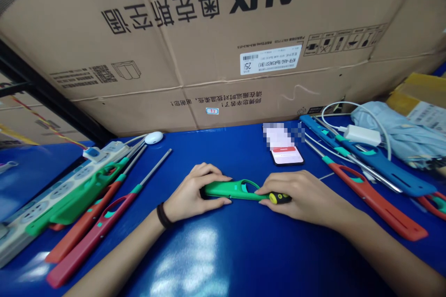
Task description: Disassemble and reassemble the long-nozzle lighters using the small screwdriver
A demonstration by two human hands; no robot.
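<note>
Near the middle of the blue table, a green long-nosed lighter (226, 189) lies sideways between my hands. My left hand (193, 195) grips its handle end, thumb on one side and fingers on the other. My right hand (299, 195) is closed around a screwdriver with a yellow-and-black handle (278, 198), held at the lighter's trigger end. The screwdriver's shaft and tip are hidden, and so is the lighter's nozzle, if it has one.
Several lighters, among them a dark red one (92, 236), lie at left by a white power strip (62, 195). At right are an orange lighter (379, 204), blue lighters (393, 174) and a white charger (362, 135). A phone (287, 154) lies before a large cardboard box (209, 69).
</note>
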